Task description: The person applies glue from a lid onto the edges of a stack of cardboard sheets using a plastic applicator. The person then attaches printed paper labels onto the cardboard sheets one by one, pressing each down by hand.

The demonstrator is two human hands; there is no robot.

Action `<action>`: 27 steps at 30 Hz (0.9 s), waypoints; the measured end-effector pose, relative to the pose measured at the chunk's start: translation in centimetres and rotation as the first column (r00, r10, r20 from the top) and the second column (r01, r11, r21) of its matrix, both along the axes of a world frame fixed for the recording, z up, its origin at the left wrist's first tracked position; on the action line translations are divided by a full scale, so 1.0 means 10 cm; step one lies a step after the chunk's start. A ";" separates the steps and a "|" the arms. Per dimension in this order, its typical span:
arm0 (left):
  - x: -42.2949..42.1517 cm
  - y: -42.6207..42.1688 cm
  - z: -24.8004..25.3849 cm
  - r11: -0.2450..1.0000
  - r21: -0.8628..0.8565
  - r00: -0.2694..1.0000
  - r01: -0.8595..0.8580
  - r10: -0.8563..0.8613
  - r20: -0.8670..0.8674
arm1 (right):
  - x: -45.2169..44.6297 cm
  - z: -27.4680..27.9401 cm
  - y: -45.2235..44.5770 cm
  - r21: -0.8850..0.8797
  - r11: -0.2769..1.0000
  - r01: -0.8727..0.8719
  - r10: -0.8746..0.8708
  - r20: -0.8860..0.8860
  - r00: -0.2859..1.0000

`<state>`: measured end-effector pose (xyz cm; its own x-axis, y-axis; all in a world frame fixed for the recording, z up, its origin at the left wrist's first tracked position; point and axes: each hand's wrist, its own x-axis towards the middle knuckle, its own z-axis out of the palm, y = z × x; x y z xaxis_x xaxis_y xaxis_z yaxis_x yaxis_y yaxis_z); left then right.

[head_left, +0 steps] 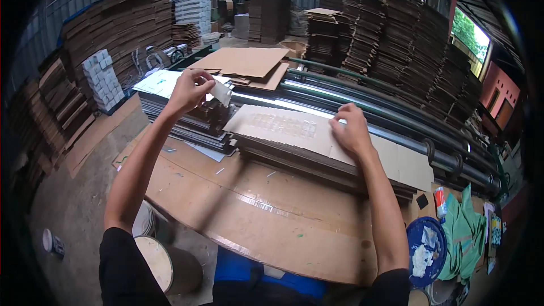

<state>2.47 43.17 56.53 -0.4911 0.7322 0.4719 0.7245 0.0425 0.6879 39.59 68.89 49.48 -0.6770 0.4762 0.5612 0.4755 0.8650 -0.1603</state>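
My left hand [194,88] is raised over the left stack, thumb and fingers pinched on a small whitish scrap [222,93], perhaps paper or tape. In front of me lies a stack of long cardboard sheets [277,126], its top sheet pale with a shiny patterned patch in the middle. At the right part of that top sheet is my right hand [352,131], fingers curled in; whether anything is between them I cannot make out. Beside the cardboard, to the left, is a stack of flat sheets [157,84] with white printed tops.
A cardboard-covered table [249,207] bears the stacks. Metal rollers [391,139] run behind, with brown cardboard sheets [246,61] on top. At right are a blue lid [416,238] with white paste and a green sack [462,232]. Buckets [156,263] stand at lower left.
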 end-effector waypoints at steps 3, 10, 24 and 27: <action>0.03 -0.19 0.14 0.999 0.050 0.997 -0.007 0.004 0.071 | -0.19 0.07 -0.50 -0.122 0.969 -0.213 0.091 -0.627 0.774; -0.06 -0.35 0.07 0.982 0.180 0.974 0.051 -0.089 0.210 | -1.41 -0.92 -2.03 -0.748 -0.133 -0.650 -0.219 -0.618 0.755; -0.05 -0.40 -0.23 0.974 0.213 0.924 0.080 -0.152 0.350 | -2.28 -1.04 -1.87 -0.600 -0.268 -0.754 -0.572 -0.531 0.625; -0.02 -0.34 -0.24 0.974 0.206 0.911 0.095 -0.169 0.377 | -2.27 -1.01 -1.85 -0.617 -0.227 -0.753 -0.562 -0.549 0.619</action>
